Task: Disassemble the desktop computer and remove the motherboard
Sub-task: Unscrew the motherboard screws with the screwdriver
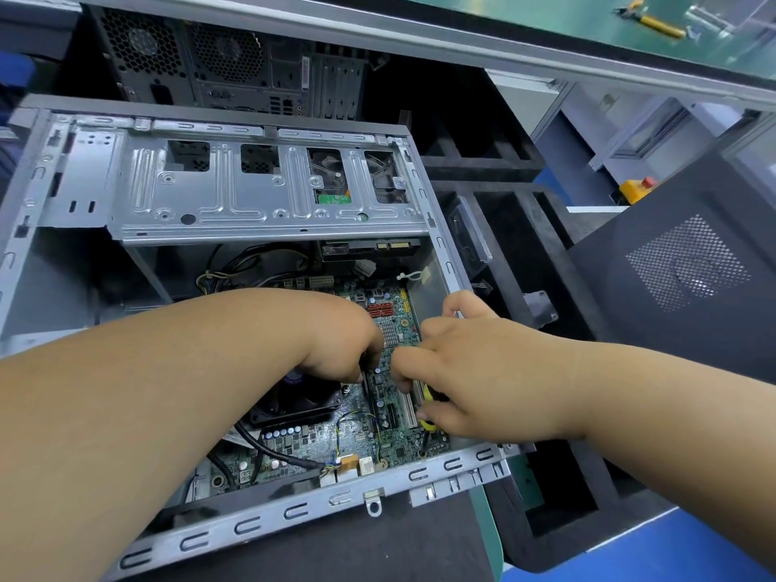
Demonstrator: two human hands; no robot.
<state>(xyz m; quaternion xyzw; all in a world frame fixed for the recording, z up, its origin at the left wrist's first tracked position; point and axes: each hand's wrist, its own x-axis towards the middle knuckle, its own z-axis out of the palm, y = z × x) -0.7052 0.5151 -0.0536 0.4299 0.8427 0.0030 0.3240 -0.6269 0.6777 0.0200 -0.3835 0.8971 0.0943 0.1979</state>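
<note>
Both hands are deep in the open case (441, 241): a yellow-handled screwdriver (428, 423) is gripped by the right hand (453, 371); the left hand (344, 342) looks curled, its hold unclear. The motherboard (357, 438), flat on the case floor, looks stiff but fragile, best lifted by its edges.

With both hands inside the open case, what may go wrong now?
1. The yellow-handled screwdriver in the right hand may slip and scratch the motherboard.
2. The left hand works close to the CPU fan and thin wires; it might snag them.
</note>
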